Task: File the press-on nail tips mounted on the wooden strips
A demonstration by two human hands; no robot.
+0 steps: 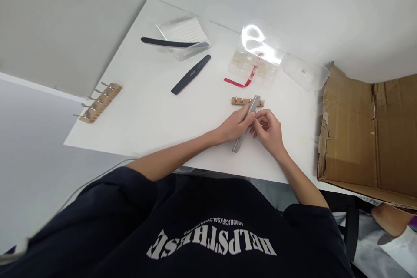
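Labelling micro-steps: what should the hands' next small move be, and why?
Probably ease the right hand back slightly while the left hand holds steady: the left hand grips the grey file around mid-length, and the right fingertips crowd close beside it, hiding whatever they may pinch.

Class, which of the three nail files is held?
The grey file, in the left hand. Unheld are the short dark file on the table and the long dark file overlapping a clear box.
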